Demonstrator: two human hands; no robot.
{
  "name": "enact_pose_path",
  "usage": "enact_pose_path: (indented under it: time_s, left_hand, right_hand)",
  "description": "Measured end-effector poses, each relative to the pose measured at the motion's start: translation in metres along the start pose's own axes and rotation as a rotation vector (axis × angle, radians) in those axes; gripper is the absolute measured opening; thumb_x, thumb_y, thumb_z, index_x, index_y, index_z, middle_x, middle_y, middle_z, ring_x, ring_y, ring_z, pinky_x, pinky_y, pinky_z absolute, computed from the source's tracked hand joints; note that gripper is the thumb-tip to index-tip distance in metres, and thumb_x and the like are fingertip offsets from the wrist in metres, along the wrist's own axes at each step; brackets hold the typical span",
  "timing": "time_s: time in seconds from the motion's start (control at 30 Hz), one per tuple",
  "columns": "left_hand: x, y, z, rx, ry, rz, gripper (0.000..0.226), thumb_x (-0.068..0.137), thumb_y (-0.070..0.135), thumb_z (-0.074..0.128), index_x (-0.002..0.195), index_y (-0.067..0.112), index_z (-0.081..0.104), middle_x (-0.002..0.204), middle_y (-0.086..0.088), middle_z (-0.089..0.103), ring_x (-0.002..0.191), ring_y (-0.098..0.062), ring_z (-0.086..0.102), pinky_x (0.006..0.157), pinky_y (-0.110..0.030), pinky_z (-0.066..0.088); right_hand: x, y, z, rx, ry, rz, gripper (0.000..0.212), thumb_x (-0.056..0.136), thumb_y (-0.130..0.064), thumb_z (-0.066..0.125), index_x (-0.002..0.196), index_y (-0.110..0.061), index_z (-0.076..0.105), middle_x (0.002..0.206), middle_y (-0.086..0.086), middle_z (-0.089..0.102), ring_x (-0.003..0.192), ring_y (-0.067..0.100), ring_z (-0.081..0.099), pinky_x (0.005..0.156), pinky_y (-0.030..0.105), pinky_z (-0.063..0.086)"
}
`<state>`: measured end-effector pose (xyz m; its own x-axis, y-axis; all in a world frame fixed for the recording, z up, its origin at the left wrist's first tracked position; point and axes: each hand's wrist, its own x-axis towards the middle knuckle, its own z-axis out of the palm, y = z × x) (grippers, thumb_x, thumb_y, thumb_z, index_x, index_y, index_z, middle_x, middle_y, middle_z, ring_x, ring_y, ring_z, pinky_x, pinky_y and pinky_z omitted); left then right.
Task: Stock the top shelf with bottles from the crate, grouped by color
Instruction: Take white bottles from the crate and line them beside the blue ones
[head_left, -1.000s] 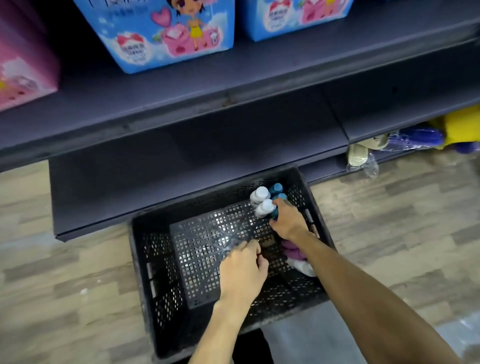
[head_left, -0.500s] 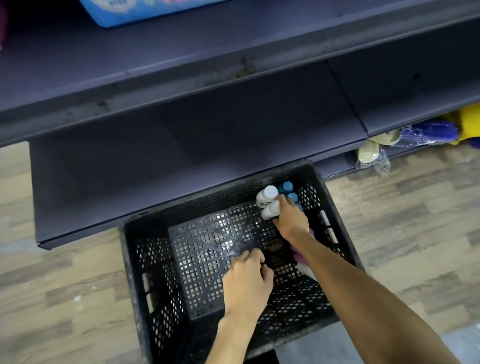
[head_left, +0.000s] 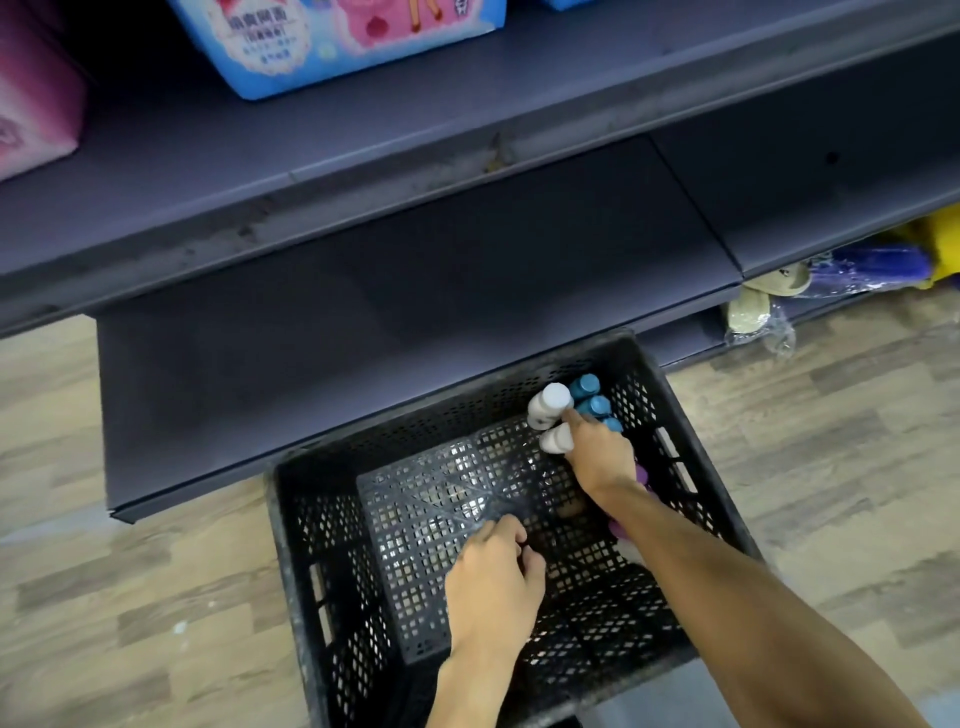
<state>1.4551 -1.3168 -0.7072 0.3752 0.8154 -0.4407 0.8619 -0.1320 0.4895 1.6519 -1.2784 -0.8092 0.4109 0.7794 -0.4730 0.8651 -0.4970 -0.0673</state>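
In the crate's far corner, the right hand pokes a forefinger between white-capped bottles and blue-capped bottles, likely sorting colours; its grasp is unclear.

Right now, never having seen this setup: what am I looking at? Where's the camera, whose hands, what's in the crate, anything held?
No machine here: a person works with bare hands, and the one picture comes from a camera worn on their head, looking down. On the wood floor, before dark shelves, stands a black crate. In its far right corner stand white-capped bottles and blue-capped bottles, with something purple nearer, mostly hidden by the arm. The right hand lies on that cluster, one finger touching the caps; whether it grips a bottle is hidden. The left hand hovers over the crate's bottom, fingers loosely curled, nothing visible in them.
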Motion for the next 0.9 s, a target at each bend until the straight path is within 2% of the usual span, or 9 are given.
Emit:
enact_pose_path:
  time_s: [0.1,0.3,0.5,0.63,0.73,0.9]
  left_hand:
    - [0.006,0.006,-0.011,-0.005,0.030,0.009,0.003,0.090,0.031,0.053,0.093,0.030,0.053,0.090,0.013,0.058,0.083,-0.008,0.057,0.071,-0.029,0.049]
    - [-0.004,0.048,-0.050,0.009,0.048,0.086,0.007,0.088,0.030,0.050,0.092,0.026,0.054,0.093,0.010,0.060,0.086,-0.014,0.059,0.073,-0.033,0.050]
    - [-0.019,0.089,-0.117,0.063,0.129,0.186,0.010,0.086,0.031,0.047,0.092,0.025,0.053,0.091,0.007,0.058,0.088,-0.016,0.059,0.073,-0.033,0.048]
    - [-0.031,0.120,-0.173,0.108,0.206,0.276,0.012,0.087,0.033,0.046,0.094,0.026,0.053,0.090,0.010,0.057,0.086,-0.011,0.056,0.073,-0.030,0.049]
    - [-0.041,0.144,-0.216,0.138,0.271,0.328,0.013,0.086,0.033,0.048,0.094,0.024,0.054,0.090,0.009,0.058,0.086,-0.013,0.056,0.073,-0.031,0.048]
    - [-0.063,0.178,-0.277,0.156,0.389,0.418,0.012,0.087,0.034,0.049,0.090,0.023,0.054,0.086,0.007,0.057,0.084,-0.016,0.056,0.068,-0.034,0.047]
  right_hand:
    - [-0.013,-0.001,-0.018,0.013,0.026,-0.018,0.052,0.094,-0.016,0.056,0.142,-0.024,0.039,0.123,0.001,0.060,0.105,0.026,0.064,0.075,0.037,0.050]
    - [-0.050,0.006,-0.090,0.111,0.057,-0.097,0.036,0.088,-0.034,0.064,0.118,-0.019,0.049,0.117,0.001,0.059,0.109,0.026,0.059,0.075,0.038,0.048]
    - [-0.089,0.010,-0.193,0.332,0.172,-0.203,0.044,0.080,-0.041,0.074,0.113,-0.016,0.058,0.111,0.002,0.062,0.109,0.022,0.051,0.085,0.032,0.042]
    - [-0.121,0.017,-0.265,0.453,0.281,-0.337,0.043,0.079,-0.047,0.075,0.112,-0.024,0.059,0.104,-0.010,0.060,0.097,0.013,0.053,0.083,0.029,0.044]
    - [-0.145,0.015,-0.322,0.466,0.364,-0.425,0.044,0.080,-0.052,0.074,0.114,-0.028,0.059,0.101,-0.014,0.058,0.092,0.007,0.053,0.080,0.027,0.045]
    - [-0.183,0.004,-0.405,0.411,0.469,-0.527,0.046,0.081,-0.056,0.071,0.110,-0.024,0.060,0.100,-0.010,0.059,0.090,0.009,0.055,0.079,0.027,0.046]
